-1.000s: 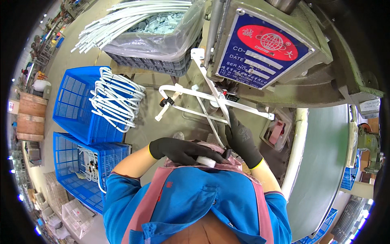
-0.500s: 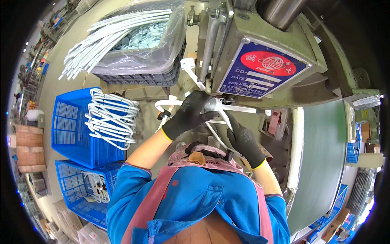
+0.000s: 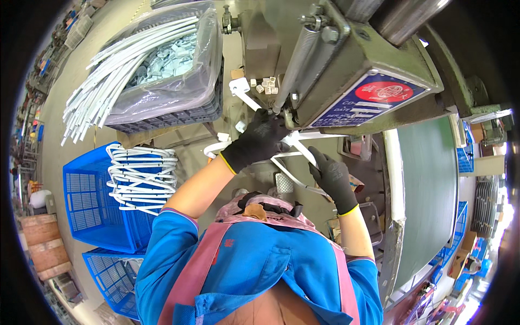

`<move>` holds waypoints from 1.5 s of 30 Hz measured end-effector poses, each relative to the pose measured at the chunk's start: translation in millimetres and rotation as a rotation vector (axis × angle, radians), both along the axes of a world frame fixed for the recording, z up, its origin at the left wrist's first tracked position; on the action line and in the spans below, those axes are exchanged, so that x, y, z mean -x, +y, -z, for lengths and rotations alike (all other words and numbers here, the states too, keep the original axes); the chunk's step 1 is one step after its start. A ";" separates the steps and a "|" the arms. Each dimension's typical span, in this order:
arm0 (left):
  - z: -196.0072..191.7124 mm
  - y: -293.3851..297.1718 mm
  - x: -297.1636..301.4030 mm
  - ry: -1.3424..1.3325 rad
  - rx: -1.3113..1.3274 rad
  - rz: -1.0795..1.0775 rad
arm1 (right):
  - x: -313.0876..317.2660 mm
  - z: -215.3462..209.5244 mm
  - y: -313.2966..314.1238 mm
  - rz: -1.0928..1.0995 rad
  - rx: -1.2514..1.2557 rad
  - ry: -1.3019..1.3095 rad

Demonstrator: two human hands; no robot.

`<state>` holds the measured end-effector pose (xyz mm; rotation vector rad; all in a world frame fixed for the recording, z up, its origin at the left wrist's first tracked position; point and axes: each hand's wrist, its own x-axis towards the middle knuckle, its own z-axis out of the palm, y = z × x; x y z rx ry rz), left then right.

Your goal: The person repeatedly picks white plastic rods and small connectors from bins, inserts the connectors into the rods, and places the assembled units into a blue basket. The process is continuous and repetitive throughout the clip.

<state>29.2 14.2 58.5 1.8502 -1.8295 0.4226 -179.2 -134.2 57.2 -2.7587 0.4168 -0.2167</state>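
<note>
Two hands (image 3: 259, 140) (image 3: 333, 179), one white frame (image 3: 304, 149)

The gloves (image 3: 254, 143) look matt, the white tube (image 3: 303, 150) smooth and glossy, the machine (image 3: 387, 57) painted metal with a polished metal rod (image 3: 413, 20), the blue crate (image 3: 96, 208) plastic, the pink apron (image 3: 201, 260) cloth.

blue shirt (image 3: 246, 262), pink apron straps (image 3: 198, 265)

Bright, fairly even indoor light, with white glare burning out the lower right edge. A plastic bag (image 3: 157, 105) and metal rod (image 3: 413, 20) shine; the underside of the machine (image 3: 325, 89) is shadowed. The white frame (image 3: 303, 149) looks crisp. Fisheye distortion curves the softer outer scene into black.
</note>
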 end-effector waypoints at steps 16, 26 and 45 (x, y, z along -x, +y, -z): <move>15.7 37.6 -17.4 0.648 -0.199 -0.202 | 8.0 7.9 5.6 0.229 0.111 -0.065; 18.7 36.1 -17.2 0.635 -0.183 -0.219 | 4.6 11.4 -9.4 0.192 0.137 -0.010; 21.0 125.5 56.1 0.745 -0.108 -0.495 | -2.5 -29.5 -47.5 0.316 -0.664 -0.334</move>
